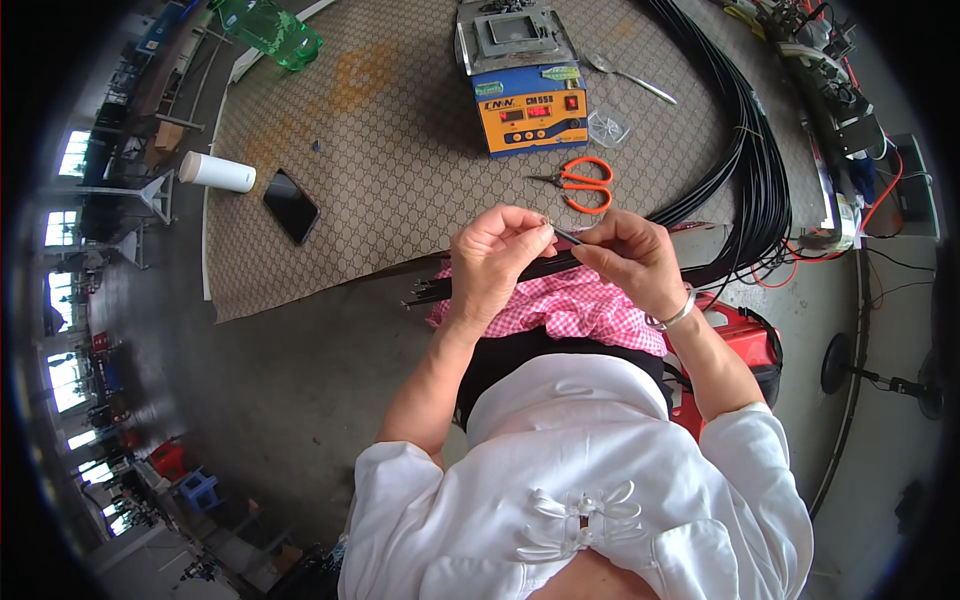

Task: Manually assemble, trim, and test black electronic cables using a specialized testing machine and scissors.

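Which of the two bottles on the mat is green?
The green bottle at the mat's far left corner, see-through plastic. The other one, the white bottle, lies on its side near the black phone.

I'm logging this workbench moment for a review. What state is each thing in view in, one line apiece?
left hand: closed, pinching a thin cable end
right hand: closed on the same cable end
black cable bundle: looped across the mat, ends lying over the lap
orange scissors: lying flat, blades closed
orange-fronted machine: on, red displays lit
phone: face up, screen dark
white cylinder: lying on its side
green bottle: lying on its side
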